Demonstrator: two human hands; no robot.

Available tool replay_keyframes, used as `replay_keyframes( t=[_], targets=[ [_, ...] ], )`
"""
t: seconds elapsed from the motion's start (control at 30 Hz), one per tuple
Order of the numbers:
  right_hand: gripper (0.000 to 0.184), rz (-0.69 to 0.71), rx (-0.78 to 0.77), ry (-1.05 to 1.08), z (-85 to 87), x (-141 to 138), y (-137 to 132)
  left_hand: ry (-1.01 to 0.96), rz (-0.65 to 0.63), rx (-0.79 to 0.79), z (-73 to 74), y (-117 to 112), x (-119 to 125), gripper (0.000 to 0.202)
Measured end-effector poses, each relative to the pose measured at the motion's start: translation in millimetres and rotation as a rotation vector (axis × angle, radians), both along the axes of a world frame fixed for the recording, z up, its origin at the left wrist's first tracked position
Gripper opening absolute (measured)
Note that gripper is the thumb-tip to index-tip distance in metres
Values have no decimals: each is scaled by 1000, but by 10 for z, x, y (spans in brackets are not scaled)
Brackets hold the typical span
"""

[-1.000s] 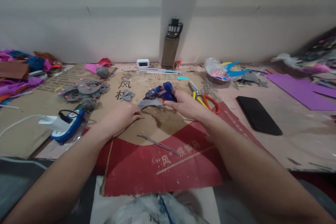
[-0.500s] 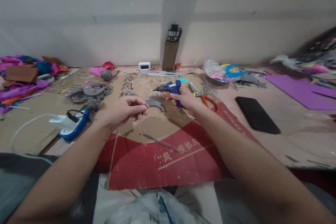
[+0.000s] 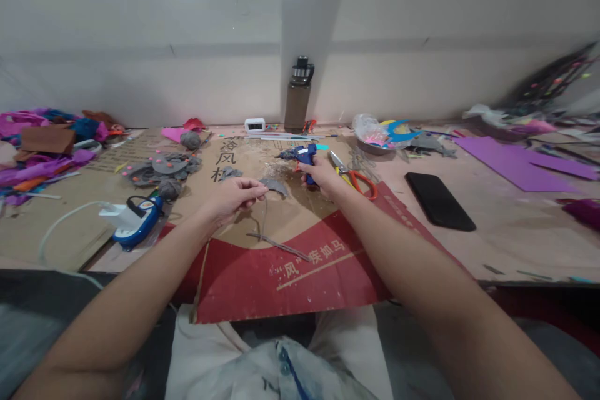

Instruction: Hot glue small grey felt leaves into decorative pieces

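My right hand point(image 3: 317, 176) is wrapped round the handle of a blue hot glue gun point(image 3: 305, 155), whose nozzle points left over the cardboard. My left hand point(image 3: 241, 195) is closed in a pinch, thumb against fingertips, and a thin grey strand point(image 3: 265, 215) hangs below it. Just past those fingertips lies a curved grey felt piece point(image 3: 275, 187), partly covered by the hand. Nearer me, a narrow grey strip point(image 3: 281, 247) rests across the cardboard sheet point(image 3: 262, 294), over its tan and red areas.
Orange-handled scissors point(image 3: 359, 182) and a black phone point(image 3: 439, 201) lie to the right. A bowl point(image 3: 377, 149) of craft bits stands behind them. On the left are a blue power strip point(image 3: 138, 225) with a cable and grey felt pieces point(image 3: 164, 165). A bottle point(image 3: 299, 97) stands by the wall.
The view has shifted a little. My right hand has drawn the glue gun slightly back from the felt piece. The strand below my left hand now shows.
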State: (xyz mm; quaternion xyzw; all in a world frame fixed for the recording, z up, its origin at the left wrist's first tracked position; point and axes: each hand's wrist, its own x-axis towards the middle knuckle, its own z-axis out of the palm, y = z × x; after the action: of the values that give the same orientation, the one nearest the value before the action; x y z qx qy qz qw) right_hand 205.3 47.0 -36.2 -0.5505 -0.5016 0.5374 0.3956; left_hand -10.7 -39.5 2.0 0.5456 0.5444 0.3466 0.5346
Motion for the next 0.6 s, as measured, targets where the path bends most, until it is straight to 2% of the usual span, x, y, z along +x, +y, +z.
replay_keyframes(
  t=[0.13,0.23,0.37,0.47,0.53,0.6],
  targets=[
    [8,-1,19,-21,-22,5,9,110,8,54,-136,42,-8,26],
    [8,-3,40,-72,-59,-2,42,343,-48,147,-186,47,1,31],
    [13,-31,78,-191,-107,-13,101,690,-123,360,-112,44,-33,42],
    [15,-57,123,-303,-91,3,95,699,-150,370,-33,68,-121,46],
    [15,-69,189,-422,-49,29,39,693,-136,369,6,94,-200,39],
    [18,-65,309,-651,8,59,-53,714,-26,413,36,124,-289,34]
  ],
)
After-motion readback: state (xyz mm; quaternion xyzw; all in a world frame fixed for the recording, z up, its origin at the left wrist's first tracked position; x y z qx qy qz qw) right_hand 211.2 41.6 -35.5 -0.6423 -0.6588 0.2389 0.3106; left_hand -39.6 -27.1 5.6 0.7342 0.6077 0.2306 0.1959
